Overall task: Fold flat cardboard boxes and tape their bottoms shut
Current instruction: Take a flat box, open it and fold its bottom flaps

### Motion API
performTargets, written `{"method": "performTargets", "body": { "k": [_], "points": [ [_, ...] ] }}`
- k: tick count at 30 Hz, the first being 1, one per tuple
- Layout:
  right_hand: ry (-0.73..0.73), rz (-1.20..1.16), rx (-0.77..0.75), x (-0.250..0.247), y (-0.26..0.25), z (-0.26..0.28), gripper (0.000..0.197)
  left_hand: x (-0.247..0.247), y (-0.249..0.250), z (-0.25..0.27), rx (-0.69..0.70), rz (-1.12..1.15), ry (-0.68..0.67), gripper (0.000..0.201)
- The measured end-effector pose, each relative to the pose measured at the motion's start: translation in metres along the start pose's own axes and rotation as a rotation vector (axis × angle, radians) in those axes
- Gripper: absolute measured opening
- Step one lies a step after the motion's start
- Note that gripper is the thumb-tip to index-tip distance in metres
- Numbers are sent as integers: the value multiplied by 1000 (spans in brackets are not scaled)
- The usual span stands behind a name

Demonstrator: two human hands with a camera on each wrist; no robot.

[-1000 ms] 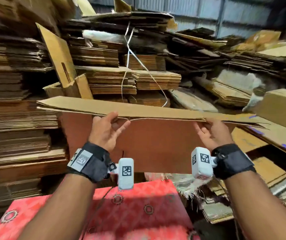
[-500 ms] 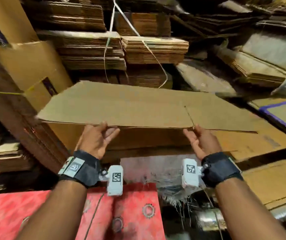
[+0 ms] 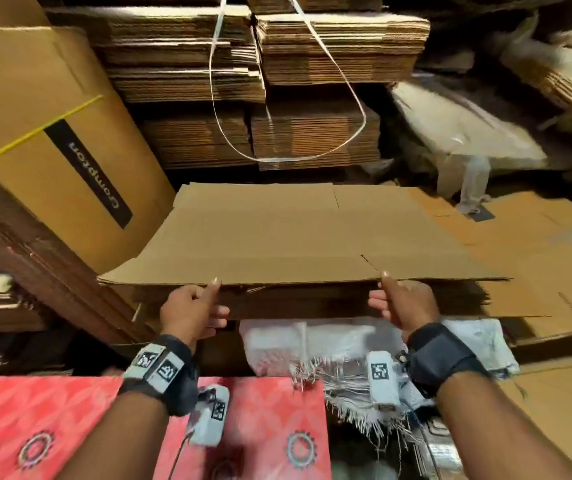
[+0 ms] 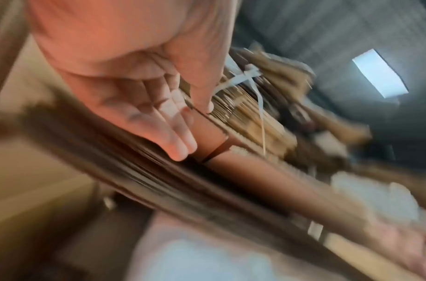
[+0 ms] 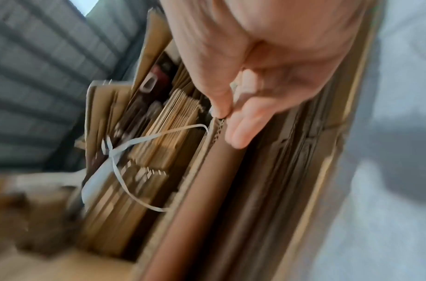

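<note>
A red cloth with round patterns (image 3: 70,420) lies at the bottom left. Beside it sits a white woven sack with frayed threads (image 3: 329,344). A loose white strap (image 3: 291,157) hangs in a loop — it shows in the wrist views too. A grey ribbed wall (image 5: 38,66) stands behind.

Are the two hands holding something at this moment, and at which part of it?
Yes. Both hold the flat cardboard box by its near edge: the left hand pinches it left of centre, the right hand beside the flap slit, thumbs on top.

Corrugated grey wall (image 5: 34,62) — bright window (image 4: 380,73).
</note>
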State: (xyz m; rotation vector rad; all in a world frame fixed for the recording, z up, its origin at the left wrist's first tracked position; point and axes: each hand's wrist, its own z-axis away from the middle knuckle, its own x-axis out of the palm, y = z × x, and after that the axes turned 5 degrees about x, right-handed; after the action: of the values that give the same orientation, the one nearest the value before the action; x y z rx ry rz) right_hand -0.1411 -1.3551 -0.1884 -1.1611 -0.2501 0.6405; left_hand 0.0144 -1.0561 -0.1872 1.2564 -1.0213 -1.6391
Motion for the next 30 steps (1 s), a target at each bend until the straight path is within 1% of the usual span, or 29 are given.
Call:
{"method": "performTargets", "body": {
  "k": [1, 2, 3, 4, 5, 6, 7, 8, 9, 11, 13, 17, 20, 23, 25, 27, 30],
  "points": [
    [95, 265, -78, 0, 1, -4, 39, -3, -4, -4, 102, -287, 85, 41],
    [210, 535, -164, -1, 3, -5, 43, -6, -9, -5, 227, -561, 167, 40],
    [305, 760, -280, -1, 10, -8, 43, -7, -16, -4, 395, -743, 215, 32],
    [347, 904, -437, 1, 19, -9, 39, -5, -25, -4, 576, -847, 206, 25],
    [337, 1011, -604, 5, 31, -12, 37, -1, -34, -4, 709, -934, 156, 34],
    [289, 1103, -721, 9, 41, -15, 42, 4, -45, -4, 775, -1012, 72, 49],
    [217, 1196, -758, 13, 51, -19, 52, 9, -55, -5, 778, -1075, -2, 60],
    [140, 1286, -733, 15, 59, -24, 62, 13, -66, -7, 769, -1126, -69, 67],
    [74, 1365, -681, 15, 68, -31, 67, 17, -74, -8, 747, -1176, -129, 69],
    [-9, 1430, -613, 15, 79, -42, 71, 24, -93, -13, 739, -1213, -187, 71],
    [-15, 1420, -624, 15, 86, -48, 70, 28, -104, -17, 744, -1222, -196, 72],
    [23, 1416, -611, 21, 86, -64, 54, 37, -103, -34, 704, -1213, -206, 71],
    [3, 1413, -601, 23, 78, -78, 55, 46, -91, -46, 661, -1243, -230, 72],
    [-16, 1409, -583, 24, 70, -82, 55, 47, -84, -48, 638, -1229, -251, 75],
    [1, 1383, -570, 23, 68, -74, 58, 43, -84, -44, 645, -1213, -242, 74],
    [6, 1332, -602, 23, 70, -54, 60, 37, -85, -32, 673, -1183, -201, 72],
    [-64, 1216, -655, 25, 88, 1, 67, 26, -91, 6, 724, -1068, -165, 71]
  ]
}}
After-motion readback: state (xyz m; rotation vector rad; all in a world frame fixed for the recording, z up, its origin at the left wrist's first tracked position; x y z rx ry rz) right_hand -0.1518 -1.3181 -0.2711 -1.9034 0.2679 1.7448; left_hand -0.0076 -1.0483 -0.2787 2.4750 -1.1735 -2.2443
